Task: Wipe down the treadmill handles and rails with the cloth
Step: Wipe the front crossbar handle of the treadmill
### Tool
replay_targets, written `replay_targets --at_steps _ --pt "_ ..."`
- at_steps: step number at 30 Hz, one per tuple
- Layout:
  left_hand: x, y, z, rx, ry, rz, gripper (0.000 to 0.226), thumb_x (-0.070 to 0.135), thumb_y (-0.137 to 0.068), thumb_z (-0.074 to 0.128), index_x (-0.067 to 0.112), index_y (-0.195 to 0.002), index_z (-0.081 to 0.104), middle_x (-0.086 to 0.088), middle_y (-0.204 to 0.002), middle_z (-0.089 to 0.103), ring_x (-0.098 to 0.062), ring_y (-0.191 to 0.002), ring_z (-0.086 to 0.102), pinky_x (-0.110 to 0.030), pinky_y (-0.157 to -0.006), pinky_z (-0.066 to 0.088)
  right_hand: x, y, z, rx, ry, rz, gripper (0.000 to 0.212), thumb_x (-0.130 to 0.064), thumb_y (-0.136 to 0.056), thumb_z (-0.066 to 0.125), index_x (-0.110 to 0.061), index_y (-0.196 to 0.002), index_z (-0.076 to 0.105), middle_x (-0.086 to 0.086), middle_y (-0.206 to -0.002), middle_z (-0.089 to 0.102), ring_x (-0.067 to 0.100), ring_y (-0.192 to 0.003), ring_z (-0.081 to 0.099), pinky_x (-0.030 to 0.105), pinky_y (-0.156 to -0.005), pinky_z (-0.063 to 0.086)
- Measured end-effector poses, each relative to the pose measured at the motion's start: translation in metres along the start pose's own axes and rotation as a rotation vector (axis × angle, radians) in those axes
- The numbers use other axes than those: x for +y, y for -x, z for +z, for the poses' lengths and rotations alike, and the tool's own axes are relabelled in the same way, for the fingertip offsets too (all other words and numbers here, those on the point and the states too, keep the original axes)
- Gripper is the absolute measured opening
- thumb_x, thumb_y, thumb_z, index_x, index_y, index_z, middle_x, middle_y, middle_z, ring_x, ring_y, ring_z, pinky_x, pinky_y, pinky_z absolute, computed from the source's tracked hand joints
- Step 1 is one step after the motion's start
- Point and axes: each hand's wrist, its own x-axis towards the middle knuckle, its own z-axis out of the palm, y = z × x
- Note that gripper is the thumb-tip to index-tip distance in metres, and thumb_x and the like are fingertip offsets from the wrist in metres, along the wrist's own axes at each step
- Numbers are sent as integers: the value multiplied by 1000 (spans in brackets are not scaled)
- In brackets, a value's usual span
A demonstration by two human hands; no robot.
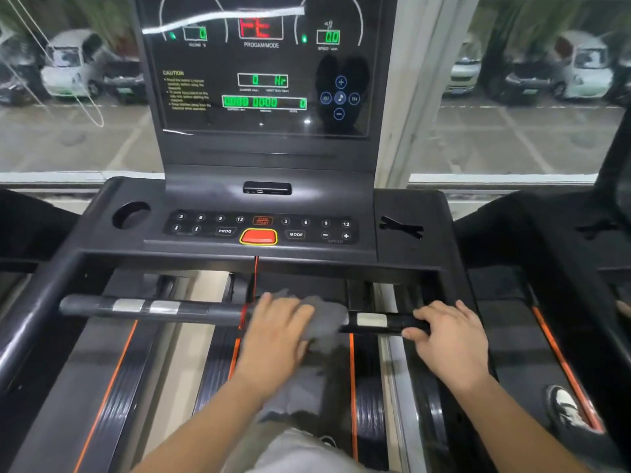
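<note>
A black front handlebar (194,310) with silver sensor plates runs across the treadmill below the console. My left hand (276,327) presses a grey cloth (326,322) onto the bar near its middle. The cloth wraps over the bar and hangs a little below it. My right hand (447,331) grips the right end of the same bar, just right of a silver plate (371,320). The left side rail (24,322) slopes down toward me at the left edge.
The console (263,230) with buttons, a red stop key and a lit display stands right behind the bar. A red safety cord (255,278) hangs down to the bar. Another treadmill (546,254) stands close on the right. My shoe (566,407) rests on the right deck edge.
</note>
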Motion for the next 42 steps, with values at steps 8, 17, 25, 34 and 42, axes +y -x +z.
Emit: replay_targets --at_steps 8,17,25,34,42 --pt "36 7 17 18 -31 -213 71 12 -65 87 17 -129 57 -15 -132 58 -41 -128 51 -69 -119 20 -2 4 -3 -17 -48 32 33 -42 -77 86 -22 -103 80 -10 -93 71 13 -91 69 37 -121 30" --pt "99 -39 28 -260 -138 369 93 28 -70 88 36 -150 42 -5 -165 33 -39 -150 32 -70 -118 17 31 20 -43 -281 -342 535 75 -38 -101 58 -18 -163 19 6 -166 29 27 -149 34 41 -115 36" --pt "128 -104 51 -119 -88 603 72 41 -88 69 20 -150 40 -9 -138 58 -31 -117 62 -42 -95 56 33 5 -55 -469 -330 706 71 -46 -100 54 -20 -159 24 9 -148 52 31 -133 52 41 -103 47" --pt "125 -148 38 -470 233 450 55 61 -101 31 31 -146 40 1 -139 58 -24 -122 59 -41 -99 51 31 2 -60 -488 -313 703 50 -37 -97 56 -17 -140 40 7 -115 64 30 -108 63 43 -91 55" --pt "128 -178 45 -696 473 -274 56 48 -111 28 7 -146 42 -20 -141 59 -38 -133 54 -39 -107 42 22 12 -73 -443 -361 706 70 -42 -101 53 -19 -160 23 7 -146 55 30 -132 54 41 -98 48"
